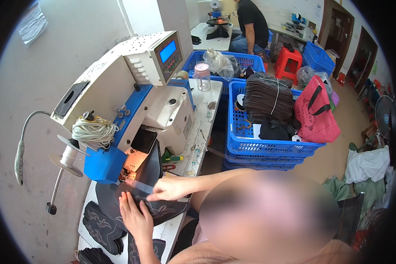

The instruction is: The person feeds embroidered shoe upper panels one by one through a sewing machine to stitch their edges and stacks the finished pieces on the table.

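My left hand (pixel 137 217) lies flat, fingers stretched out, on a black cut piece (pixel 163 211) with pale curling stitched patterns. Beside it my right hand (pixel 168 188) is closed, its fingers bent and a fingertip down on the same piece; whatever it pinches is hidden. The piece rests at the front of a blue and white industrial sewing machine (pixel 138 114), near its lit needle area (pixel 128 174). A plain black panel (pixel 153 167) stands curved behind my right hand. Stacked black patterned pieces (pixel 102 229) lie on the white table left of my left hand.
A green-and-yellow-handled tool (pixel 174 158) and a lidded jar (pixel 202 78) are on the table (pixel 202 119). Stacked blue crates (pixel 273 145) hold a tied black bundle (pixel 268 99) and a pink bag (pixel 317 112). Farther back are a red stool (pixel 288 61) and a seated person (pixel 252 26).
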Available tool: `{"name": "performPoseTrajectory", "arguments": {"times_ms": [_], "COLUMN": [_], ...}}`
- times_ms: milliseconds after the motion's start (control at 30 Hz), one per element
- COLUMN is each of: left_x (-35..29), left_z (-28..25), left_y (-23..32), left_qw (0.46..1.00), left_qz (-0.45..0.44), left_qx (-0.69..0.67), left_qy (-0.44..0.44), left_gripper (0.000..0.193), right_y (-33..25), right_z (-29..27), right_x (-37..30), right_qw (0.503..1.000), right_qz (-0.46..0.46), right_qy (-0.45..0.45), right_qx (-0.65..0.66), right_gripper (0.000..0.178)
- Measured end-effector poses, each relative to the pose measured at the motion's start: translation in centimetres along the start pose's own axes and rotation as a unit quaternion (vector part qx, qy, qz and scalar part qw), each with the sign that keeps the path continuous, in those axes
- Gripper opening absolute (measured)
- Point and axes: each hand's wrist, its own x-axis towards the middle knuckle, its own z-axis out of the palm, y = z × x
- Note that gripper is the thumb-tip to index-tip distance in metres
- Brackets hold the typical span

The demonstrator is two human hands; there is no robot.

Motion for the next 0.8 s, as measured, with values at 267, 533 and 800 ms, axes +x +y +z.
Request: {"name": "performPoseTrajectory", "arguments": {"times_ms": [267,533,800], "left_x": [-0.4,0.8,1.1], "left_z": [0.4,-0.4,0.7], "left_y": [2.3,1.2,2.3], "left_qw": [1.000,0.999,0.998], "left_qz": [0.026,0.009,0.031], "left_qx": [-0.008,-0.034,-0.038], "left_qy": [0.014,0.031,0.040], "left_gripper": [0.040,0.044,0.048], "right_y": [-2.8,-2.4,-0.9], "right_z": [0.3,0.7,0.1], "right_x": [2.3,2.6,3.0], "right_qw": [0.968,0.968,0.955], "right_qz": [-0.016,-0.075,-0.111], "right_qy": [0.142,0.162,0.193], "right_qx": [-0.204,-0.174,-0.196], "right_gripper": [0.028,0.024,0.030]}}
